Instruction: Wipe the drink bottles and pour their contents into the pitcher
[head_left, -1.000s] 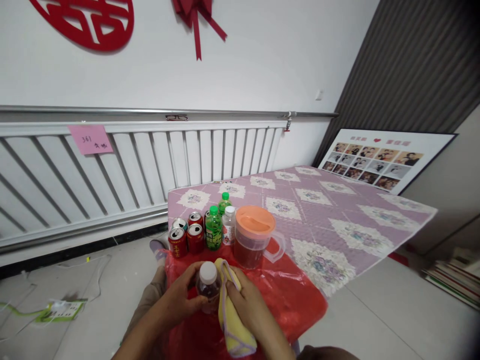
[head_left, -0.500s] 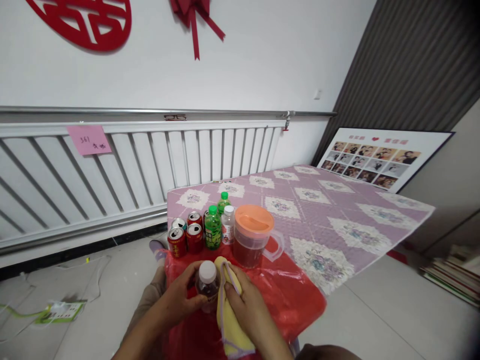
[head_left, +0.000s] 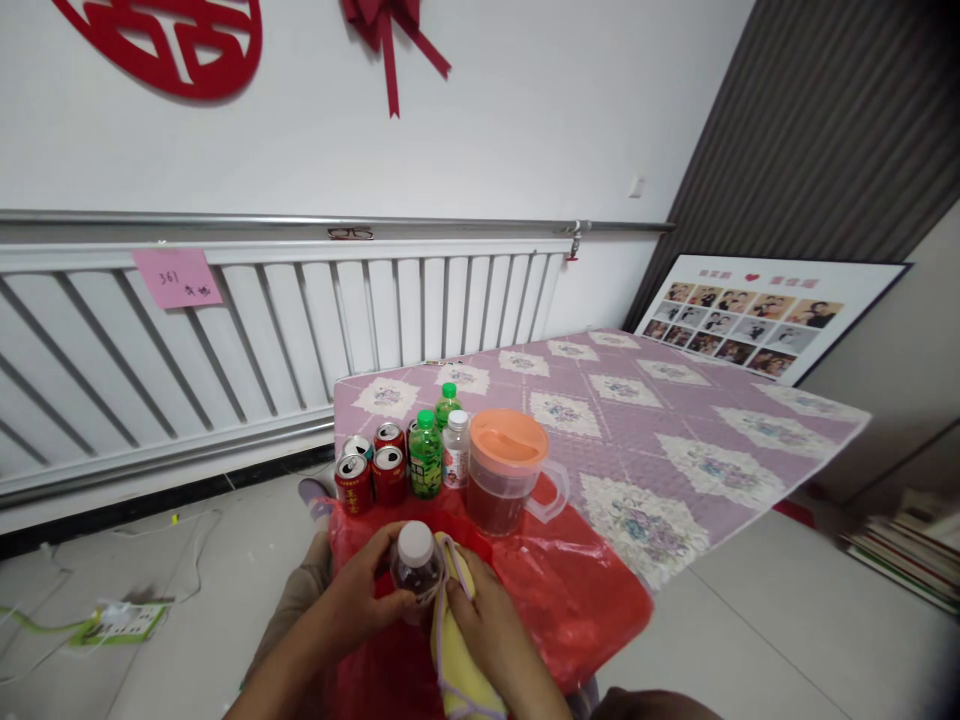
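My left hand [head_left: 376, 583] grips a clear plastic bottle [head_left: 417, 572] with a white cap and dark contents, standing upright. A yellow cloth [head_left: 459, 655] with purple edging is bunched in my right hand [head_left: 486, 610], its upper part pressed against the bottle's right side. Just beyond my hands stand a green-capped bottle [head_left: 426, 460], a white-capped bottle [head_left: 456, 452] and several drink cans [head_left: 389, 474]. To their right is a clear pitcher [head_left: 496, 500] with an orange lid and brownish liquid. Red plastic sheeting [head_left: 592, 580] lies under these things.
A bed or table with a purple floral cover [head_left: 660, 420] stretches away to the right. Behind it runs a white radiator [head_left: 442, 300] with a pink note [head_left: 178, 278]. A photo board [head_left: 757, 320] leans at the far right. Cables and a green power strip [head_left: 120, 622] lie on the left floor.
My right hand has slid the yellow cloth slightly downward along the bottle's right side. My left hand and the bottle have hardly moved.
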